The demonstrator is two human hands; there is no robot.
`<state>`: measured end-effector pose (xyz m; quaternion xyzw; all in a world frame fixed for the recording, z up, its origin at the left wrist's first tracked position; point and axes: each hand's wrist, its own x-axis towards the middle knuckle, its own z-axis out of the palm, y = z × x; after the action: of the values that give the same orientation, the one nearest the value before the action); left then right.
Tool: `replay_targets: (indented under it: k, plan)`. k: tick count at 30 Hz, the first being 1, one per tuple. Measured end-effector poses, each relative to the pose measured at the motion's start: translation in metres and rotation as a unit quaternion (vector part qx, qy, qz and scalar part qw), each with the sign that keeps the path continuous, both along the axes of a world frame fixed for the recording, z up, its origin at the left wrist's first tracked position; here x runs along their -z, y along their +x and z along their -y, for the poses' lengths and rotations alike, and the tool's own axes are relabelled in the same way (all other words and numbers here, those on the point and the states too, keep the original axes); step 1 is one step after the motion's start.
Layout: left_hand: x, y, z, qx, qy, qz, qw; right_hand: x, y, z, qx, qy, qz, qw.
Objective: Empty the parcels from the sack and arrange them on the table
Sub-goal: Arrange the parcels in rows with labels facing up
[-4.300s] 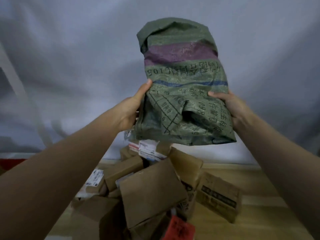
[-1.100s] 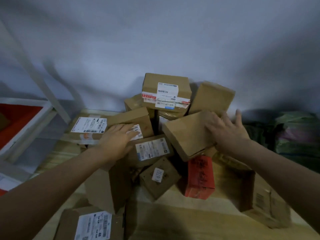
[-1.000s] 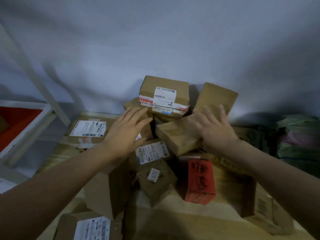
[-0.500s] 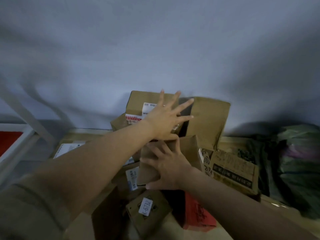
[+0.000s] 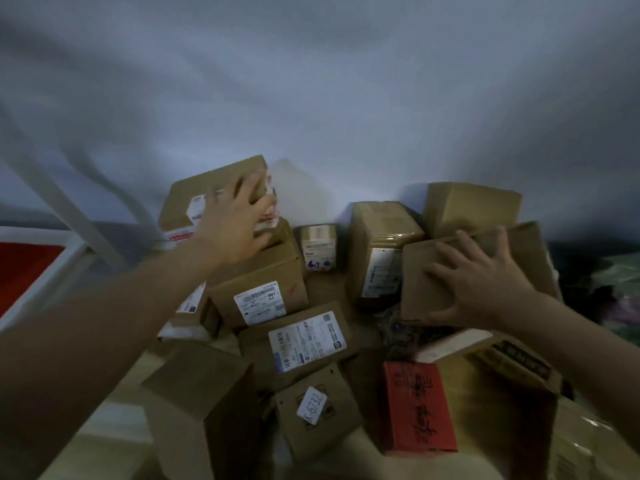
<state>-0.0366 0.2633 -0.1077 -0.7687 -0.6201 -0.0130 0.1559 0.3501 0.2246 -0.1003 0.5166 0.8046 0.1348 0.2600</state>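
Left hand point(image 5: 235, 233) lies flat, fingers spread, on the top-left box point(image 5: 211, 199), steadying the stack, while right hand point(image 5: 481, 292) grips a plain box point(image 5: 450, 268) at far right to lift it; parcels heaped on the surface point(image 5: 110, 441), sack point(image 5: 616, 292) discarded at right edge.

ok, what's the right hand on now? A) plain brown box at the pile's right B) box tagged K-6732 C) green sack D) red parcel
A: the right hand has fingers spread over the plain brown box, thumb hooked round its lower edge; the red parcel lies untouched below.
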Motion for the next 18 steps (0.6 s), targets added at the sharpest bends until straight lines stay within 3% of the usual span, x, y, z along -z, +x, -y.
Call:
replay_targets:
  k: [5, 7, 11, 15, 18]
  plan:
    - [0.002, -0.055, 0.005, -0.080, -0.004, 0.150, 0.986, -0.026, 0.009, -0.008, 0.115, -0.014, 0.028, 0.993]
    - [0.005, -0.071, 0.006, -0.099, -0.016, 0.159, 0.982, -0.035, 0.009, -0.005, 0.135, -0.001, 0.039, 0.990]
    - [0.004, -0.076, 0.004, -0.118, -0.052, 0.110, 0.986, -0.038, -0.012, 0.014, 0.045, 0.109, 0.003, 0.993]
    - [-0.001, -0.051, 0.004, -0.128, -0.030, 0.077, 0.988, -0.009, -0.056, 0.033, -0.080, 0.093, -0.087, 0.989]
    - [0.006, -0.022, 0.017, -0.084, 0.003, 0.050, 0.995, 0.025, -0.083, 0.046, -0.138, 0.043, -0.074, 0.987]
